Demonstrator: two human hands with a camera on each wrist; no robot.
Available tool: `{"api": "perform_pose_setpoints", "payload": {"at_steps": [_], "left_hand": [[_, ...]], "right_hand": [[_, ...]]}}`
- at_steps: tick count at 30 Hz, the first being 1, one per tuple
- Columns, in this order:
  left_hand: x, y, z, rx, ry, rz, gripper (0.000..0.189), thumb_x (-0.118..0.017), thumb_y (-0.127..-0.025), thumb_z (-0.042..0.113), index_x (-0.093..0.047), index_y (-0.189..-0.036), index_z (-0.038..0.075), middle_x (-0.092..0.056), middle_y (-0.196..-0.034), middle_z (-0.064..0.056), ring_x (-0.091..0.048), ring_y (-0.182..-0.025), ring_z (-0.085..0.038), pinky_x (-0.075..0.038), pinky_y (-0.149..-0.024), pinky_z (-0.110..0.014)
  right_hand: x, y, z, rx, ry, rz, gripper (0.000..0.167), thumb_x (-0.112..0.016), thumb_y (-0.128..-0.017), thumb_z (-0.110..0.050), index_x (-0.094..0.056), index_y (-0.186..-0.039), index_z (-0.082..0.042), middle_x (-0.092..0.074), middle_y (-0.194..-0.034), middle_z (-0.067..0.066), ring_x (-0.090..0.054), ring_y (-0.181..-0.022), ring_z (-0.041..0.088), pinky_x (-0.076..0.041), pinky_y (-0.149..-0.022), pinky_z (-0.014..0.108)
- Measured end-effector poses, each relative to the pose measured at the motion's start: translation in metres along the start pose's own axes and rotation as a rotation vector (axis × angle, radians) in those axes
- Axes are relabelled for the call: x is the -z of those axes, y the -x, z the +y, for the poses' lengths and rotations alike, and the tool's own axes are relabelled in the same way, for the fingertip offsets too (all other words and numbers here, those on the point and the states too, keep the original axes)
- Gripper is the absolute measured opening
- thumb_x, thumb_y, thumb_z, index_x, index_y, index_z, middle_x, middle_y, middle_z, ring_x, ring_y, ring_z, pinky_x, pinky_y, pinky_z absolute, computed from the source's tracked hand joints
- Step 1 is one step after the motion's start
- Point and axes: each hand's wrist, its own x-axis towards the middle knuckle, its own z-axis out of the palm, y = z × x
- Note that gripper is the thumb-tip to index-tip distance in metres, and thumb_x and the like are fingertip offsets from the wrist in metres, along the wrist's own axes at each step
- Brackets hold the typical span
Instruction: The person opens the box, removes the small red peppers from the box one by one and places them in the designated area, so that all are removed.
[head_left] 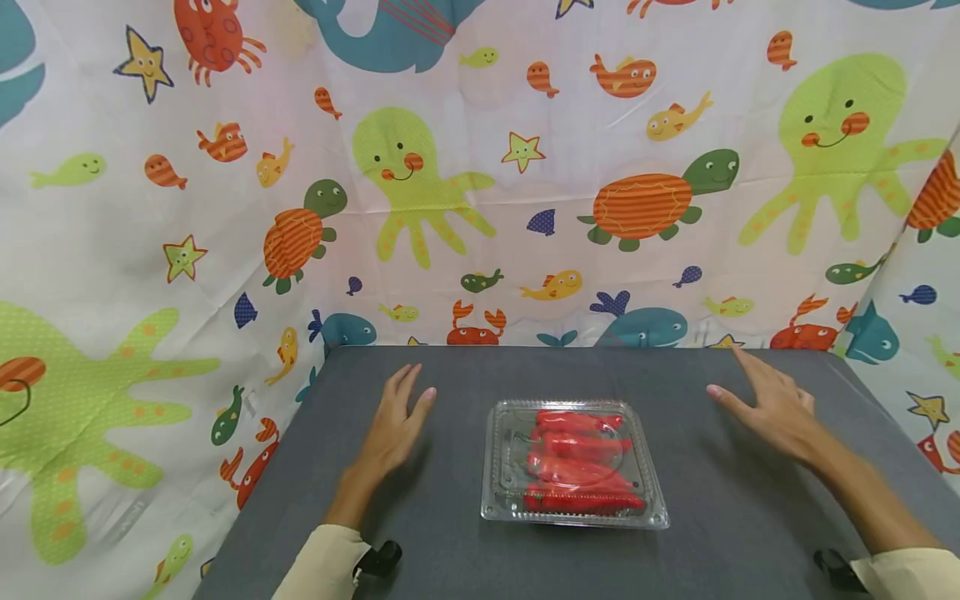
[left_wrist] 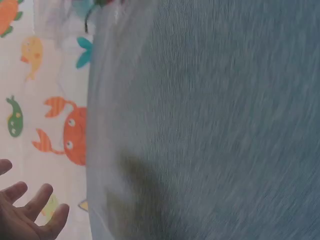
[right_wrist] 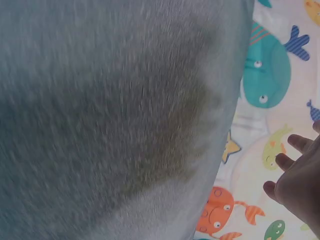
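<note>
On the grey table sits a clear plastic clamshell box with its lid down. Several red peppers lie side by side inside it, seen through the lid. To the left of the box my left hand hovers over the cloth, fingers spread and holding nothing. My right hand is held off to the right of the box, its thumb and fingers apart and nothing in them. Each wrist view catches fingers at its edge, with the left hand's fingers spread in front of the curtain.
A dark grey cloth covers the tabletop. Behind it and along both sides hangs a white curtain printed with sea animals. Black straps circle the wrists near the pale sleeves.
</note>
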Motion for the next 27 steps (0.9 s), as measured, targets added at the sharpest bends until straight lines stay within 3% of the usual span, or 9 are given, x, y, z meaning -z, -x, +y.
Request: {"api": "perform_pose_setpoints", "payload": {"at_steps": [6, 9, 15, 19, 27], "left_hand": [[-0.005, 0.018, 0.012, -0.016, 0.122, 0.004, 0.064, -0.051, -0.11, 0.054, -0.04, -0.165, 0.023, -0.033, -0.17, -0.01, -0.055, -0.138, -0.039, -0.047, -0.109, -0.061], [-0.007, 0.026, 0.019, -0.014, 0.153, -0.008, 0.061, -0.051, -0.109, 0.053, -0.042, -0.163, 0.027, -0.036, -0.168, -0.006, -0.057, -0.137, -0.037, -0.047, -0.109, -0.061], [-0.01, 0.042, 0.035, -0.019, 0.203, -0.029, 0.056, -0.051, -0.11, 0.05, -0.044, -0.162, 0.029, -0.04, -0.167, -0.004, -0.057, -0.138, -0.036, -0.045, -0.111, -0.063], [-0.014, 0.052, 0.044, -0.023, 0.237, -0.028, 0.052, -0.053, -0.111, 0.045, -0.048, -0.16, 0.029, -0.044, -0.164, -0.003, -0.054, -0.14, -0.031, -0.044, -0.113, -0.062], [-0.025, 0.074, 0.052, -0.004, 0.294, -0.061, 0.047, -0.052, -0.112, 0.043, -0.049, -0.158, 0.031, -0.056, -0.152, 0.001, -0.069, -0.114, -0.012, -0.053, -0.097, -0.036]], "right_hand": [[-0.003, 0.011, -0.015, -0.007, -0.122, -0.02, 0.093, -0.05, -0.105, -0.056, -0.004, -0.171, -0.009, -0.021, -0.164, 0.042, -0.023, -0.14, 0.071, -0.018, -0.094, 0.089], [-0.005, 0.019, -0.023, -0.012, -0.198, -0.034, 0.092, -0.052, -0.105, -0.055, -0.004, -0.172, -0.012, -0.022, -0.165, 0.04, -0.021, -0.142, 0.069, -0.016, -0.097, 0.091], [-0.006, 0.036, -0.039, 0.005, -0.31, -0.05, 0.09, -0.055, -0.107, -0.05, -0.004, -0.172, -0.015, -0.023, -0.167, 0.034, -0.026, -0.146, 0.062, -0.028, -0.097, 0.088], [-0.005, 0.045, -0.048, 0.008, -0.36, -0.076, 0.088, -0.054, -0.108, -0.048, -0.003, -0.172, -0.017, -0.023, -0.168, 0.033, -0.028, -0.146, 0.061, -0.029, -0.102, 0.085], [-0.008, 0.064, -0.059, 0.041, -0.44, -0.1, 0.079, -0.054, -0.111, -0.038, -0.008, -0.173, -0.02, -0.03, -0.166, 0.03, -0.039, -0.142, 0.059, -0.036, -0.1, 0.083]]}}
